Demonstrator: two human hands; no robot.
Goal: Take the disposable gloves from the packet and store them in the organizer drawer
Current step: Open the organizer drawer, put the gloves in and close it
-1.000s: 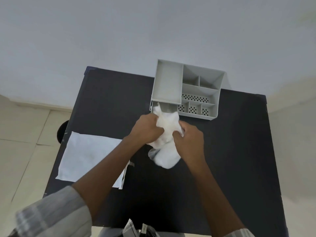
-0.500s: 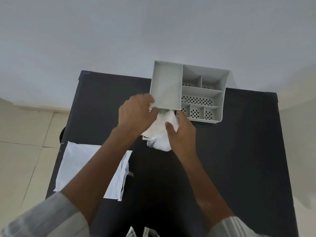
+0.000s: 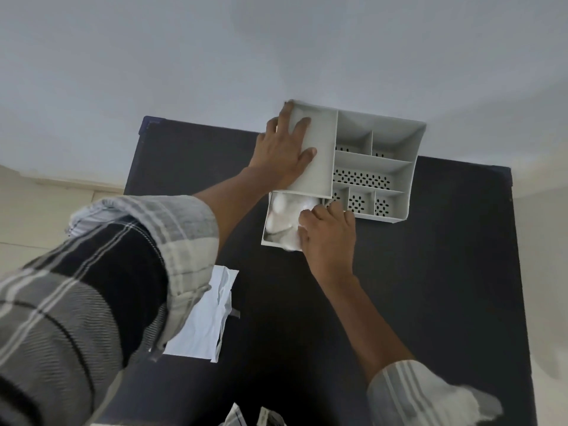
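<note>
A grey plastic organizer stands at the far edge of the black table. Its drawer is pulled out toward me at the lower left, and the white crumpled disposable gloves lie inside it. My left hand lies flat on top of the organizer's left section, fingers spread. My right hand presses on the gloves at the drawer's right front corner, fingers curled over them. The flat white packet lies on the table near my left forearm, partly hidden by the sleeve.
The organizer's right side has several open compartments with perforated floors. A pale wall rises right behind the table. Tiled floor shows to the left. The table's right half is bare dark surface.
The bundle of gloves went from both hands in front of the organizer into the open drawer. My left hand let go and moved up onto the organizer's top. The camera moved closer.
</note>
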